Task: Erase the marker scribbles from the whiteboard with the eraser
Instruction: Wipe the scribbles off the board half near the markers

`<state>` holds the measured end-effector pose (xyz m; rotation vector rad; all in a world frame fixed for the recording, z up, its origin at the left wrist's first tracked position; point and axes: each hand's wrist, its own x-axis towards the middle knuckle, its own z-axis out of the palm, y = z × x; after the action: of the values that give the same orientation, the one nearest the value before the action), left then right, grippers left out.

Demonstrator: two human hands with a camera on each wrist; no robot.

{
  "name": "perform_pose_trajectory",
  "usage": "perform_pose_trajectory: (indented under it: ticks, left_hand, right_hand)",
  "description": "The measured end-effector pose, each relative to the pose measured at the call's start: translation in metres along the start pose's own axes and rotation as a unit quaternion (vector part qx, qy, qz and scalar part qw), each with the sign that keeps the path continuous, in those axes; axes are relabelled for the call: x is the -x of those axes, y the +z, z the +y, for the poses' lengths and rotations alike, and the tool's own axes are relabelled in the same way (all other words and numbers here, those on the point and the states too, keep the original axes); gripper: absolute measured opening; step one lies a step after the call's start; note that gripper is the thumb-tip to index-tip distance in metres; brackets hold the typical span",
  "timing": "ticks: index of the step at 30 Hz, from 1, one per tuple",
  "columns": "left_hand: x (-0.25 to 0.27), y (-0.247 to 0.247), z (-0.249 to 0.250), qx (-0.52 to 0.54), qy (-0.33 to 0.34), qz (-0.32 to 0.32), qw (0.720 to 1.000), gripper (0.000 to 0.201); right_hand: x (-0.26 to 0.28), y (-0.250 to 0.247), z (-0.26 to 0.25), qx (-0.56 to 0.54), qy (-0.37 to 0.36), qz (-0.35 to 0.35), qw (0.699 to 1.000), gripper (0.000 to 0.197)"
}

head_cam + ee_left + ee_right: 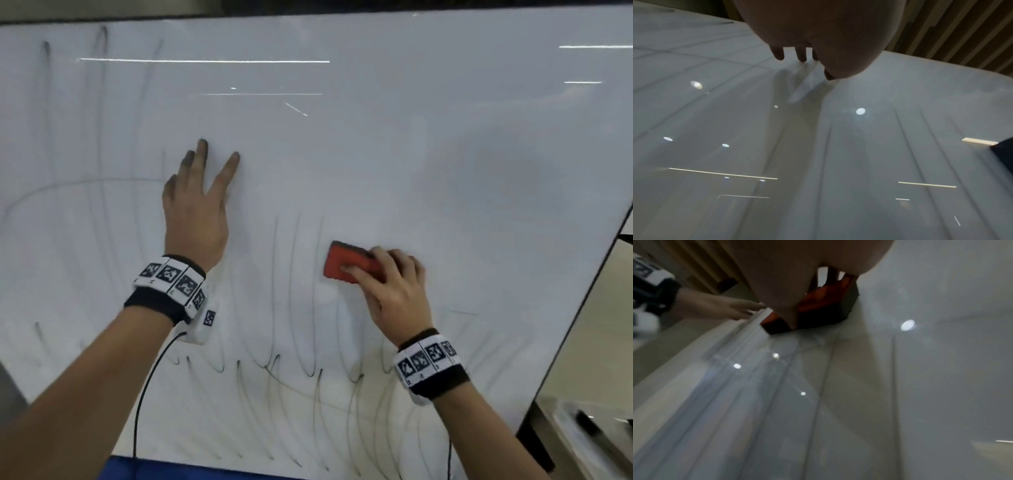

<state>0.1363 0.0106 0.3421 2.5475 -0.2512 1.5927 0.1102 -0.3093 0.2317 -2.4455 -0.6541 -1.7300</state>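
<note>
Right hand (pixel 394 291): fingers curled over the top of the red eraser (pixel 349 263), thumb pinching its near side; the dark felt face is pressed flat to the whiteboard (pixel 445 154), as seen in the right wrist view. The grip from above is judged to give downward pressure for wiping.

Eraser position: right of the board's middle, toward the near edge, just beside a group of long upright scribbles (pixel 294 274) to its left.

Left hand (pixel 197 209): laid on the board with fingers straight and spread, nothing held; fingertips (pixel 202 145) are darkened, likely with marker dust. It is judged to be planted there to steady the board, or the body, against the wiping push.

Board state: the far right part is seen wiped clean, with only faint haze. Scribbles remain along the near edge (pixel 308 394) and down the left side up to the far left corner (pixel 99 37). Roughly half is judged left to do.

Beyond the board's right edge, a dark marker (pixel 589 425) is seen lying on a pale surface, well apart from both hands. Bright streaks on the board are reflected ceiling lights, not marks.
</note>
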Motion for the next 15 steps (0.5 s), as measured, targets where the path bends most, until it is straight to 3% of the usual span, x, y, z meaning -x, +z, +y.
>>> perform_pose_trajectory:
  ticks: [1,3,5,7,9,11,13,15]
  left_hand:
    - [0.000,0.001,-0.004,-0.005,0.005,0.000,1.000,0.070]
    - [0.000,0.002,-0.010,-0.002,0.011,0.006,1.000,0.070]
    - [0.001,0.003,-0.013,0.009,0.019,0.011,1.000,0.070]
    - [0.001,0.002,-0.015,0.006,0.021,0.008,1.000,0.076]
    - [0.001,0.001,-0.015,-0.007,0.017,-0.009,1.000,0.089]
    - [0.002,-0.001,-0.016,-0.019,0.016,-0.023,0.999,0.100]
    - [0.001,-0.001,-0.018,-0.025,0.020,-0.027,0.999,0.104]
    - [0.002,-0.001,-0.021,-0.027,0.023,-0.029,0.999,0.107]
  right_hand:
    - [-0.009,-0.005,0.010,0.001,0.008,0.010,1.000,0.043]
    - [-0.034,-0.018,0.030,-0.015,0.117,0.090,0.989,0.040]
    - [-0.060,-0.031,0.052,-0.057,0.262,0.195,0.943,0.043]
    - [-0.071,-0.030,0.047,-0.076,0.335,0.247,0.906,0.045]
    - [-0.057,-0.011,0.019,-0.065,0.248,0.192,0.947,0.043]
    - [-0.020,0.014,-0.019,-0.053,0.065,0.049,0.995,0.038]
    - [0.011,0.025,-0.041,-0.032,-0.061,-0.072,0.995,0.042]
    - [0.001,0.018,-0.036,-0.026,-0.081,-0.096,0.992,0.045]
